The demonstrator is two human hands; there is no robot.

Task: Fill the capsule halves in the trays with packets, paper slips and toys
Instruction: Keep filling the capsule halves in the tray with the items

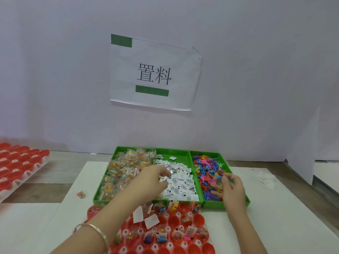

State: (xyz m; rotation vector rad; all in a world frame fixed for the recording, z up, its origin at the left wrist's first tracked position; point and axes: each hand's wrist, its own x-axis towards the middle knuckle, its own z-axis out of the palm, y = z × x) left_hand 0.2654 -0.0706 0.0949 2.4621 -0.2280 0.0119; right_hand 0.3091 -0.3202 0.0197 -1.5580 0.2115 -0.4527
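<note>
Three green bins stand side by side: the left bin [102, 187] holds clear packets [124, 169] of coloured beads, the middle bin [172, 153] white paper slips [183, 186], the right bin [236, 204] small coloured toys [205, 165]. My left hand [152, 178] reaches into the middle bin and pinches paper slips. Over the right bin, my right hand [231, 187] pinches a blue toy between thumb and fingers. In front lies a tray of red capsule halves [198, 219]; several halves hold packets, slips and toys, and two slips lie loose on it.
A second tray of red capsule halves [20, 165] sits at the far left. One loose bead packet [80, 194] lies on the white mat left of the bins. A crumpled white scrap [264, 177] lies at the right. A paper sign [154, 74] hangs on the wall behind.
</note>
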